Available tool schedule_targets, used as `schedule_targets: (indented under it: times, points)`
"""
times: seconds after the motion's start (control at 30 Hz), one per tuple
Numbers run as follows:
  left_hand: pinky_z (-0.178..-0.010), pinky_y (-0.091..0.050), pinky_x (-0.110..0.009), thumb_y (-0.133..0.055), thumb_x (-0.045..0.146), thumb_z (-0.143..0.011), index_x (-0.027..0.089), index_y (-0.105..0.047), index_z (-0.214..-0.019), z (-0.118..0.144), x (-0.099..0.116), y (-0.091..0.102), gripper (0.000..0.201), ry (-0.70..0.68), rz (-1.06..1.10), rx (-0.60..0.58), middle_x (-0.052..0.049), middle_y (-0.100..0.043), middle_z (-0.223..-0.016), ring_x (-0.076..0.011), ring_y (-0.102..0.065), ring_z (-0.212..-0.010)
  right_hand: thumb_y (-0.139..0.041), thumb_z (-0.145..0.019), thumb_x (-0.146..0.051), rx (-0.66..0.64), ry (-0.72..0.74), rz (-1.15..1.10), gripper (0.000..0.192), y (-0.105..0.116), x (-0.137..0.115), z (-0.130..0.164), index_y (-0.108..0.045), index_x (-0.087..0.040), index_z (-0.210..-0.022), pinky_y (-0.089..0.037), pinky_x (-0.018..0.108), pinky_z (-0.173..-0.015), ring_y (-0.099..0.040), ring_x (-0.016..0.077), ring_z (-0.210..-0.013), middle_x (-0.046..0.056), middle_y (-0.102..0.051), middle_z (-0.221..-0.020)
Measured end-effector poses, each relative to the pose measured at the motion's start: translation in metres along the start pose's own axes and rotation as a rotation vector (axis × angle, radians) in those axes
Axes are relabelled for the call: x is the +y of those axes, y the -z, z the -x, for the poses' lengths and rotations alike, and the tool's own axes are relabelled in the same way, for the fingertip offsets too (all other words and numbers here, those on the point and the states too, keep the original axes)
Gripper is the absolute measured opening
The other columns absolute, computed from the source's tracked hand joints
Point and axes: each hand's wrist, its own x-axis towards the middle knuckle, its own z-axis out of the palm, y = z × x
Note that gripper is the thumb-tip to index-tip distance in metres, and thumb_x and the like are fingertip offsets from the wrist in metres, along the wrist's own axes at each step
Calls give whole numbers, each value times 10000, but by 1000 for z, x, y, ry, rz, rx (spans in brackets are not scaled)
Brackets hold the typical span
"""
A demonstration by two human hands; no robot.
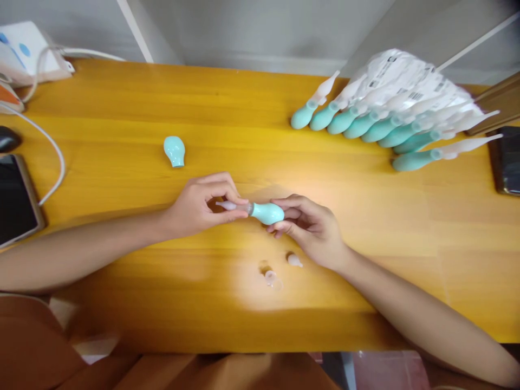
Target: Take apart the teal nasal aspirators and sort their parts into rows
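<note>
My left hand pinches the clear nozzle of a rubber bulb syringe between thumb and fingers. At the syringe's other end, my right hand holds the rounded teal bulb. Nozzle and bulb meet in line between my two hands, lying roughly level. Below my right hand lie a small pale tip and a clear, short tube-like part. A loose teal bulb stands apart, up and left of my left hand.
At the back right, several bulb syringes form a slanting row beside a clear plastic bag. A dark phone lies at the right edge. On the left are a tablet-like device, a white cable and a white box.
</note>
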Motion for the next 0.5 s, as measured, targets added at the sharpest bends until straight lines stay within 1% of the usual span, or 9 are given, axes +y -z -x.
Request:
schedule_targets:
  times: [0.1, 0.17, 0.37, 0.5]
  points:
    - [-723, -613, -291, -900, 376, -962, 232, -790, -890, 0, 1, 1, 195, 9, -14, -18, -37, -770, -920, -168, -747, -816, -863, -1031, -329, -14, 1, 14, 345, 0, -1, 0, -744, -200, -1327, -711, 303, -675, -836, 187, -796, 49, -846, -954]
    - [-721, -603, -291, -895, 375, -971, 226, -789, -882, 0, 1, 1, 203, -8, -20, -27, -42, -773, -926, -164, -737, -803, -847, -1044, -334, -23, 5, 26, 336, 1, -2, -1, -746, -193, -1332, -707, 301, -678, -824, 179, -770, 41, -839, -919]
    - [-691, -567, -251, -899, 286, -982, 211, -797, -929, 1, -2, 1, 137, -168, -62, -27, -32, -761, -936, -134, -730, -782, -801, -1081, -375, -41, 10, 89, 317, 2, -5, 0, -752, -176, -1323, -698, 288, -679, -785, 150, -682, 26, -822, -852]
    - [-700, -586, -231, -880, 253, -1000, 193, -797, -967, 2, -1, 0, 107, -219, -87, -42, -39, -767, -968, -127, -750, -798, -759, -1102, -466, -57, -2, 140, 367, 3, -5, 1, -740, -163, -1307, -687, 298, -657, -774, 160, -654, 34, -818, -822]
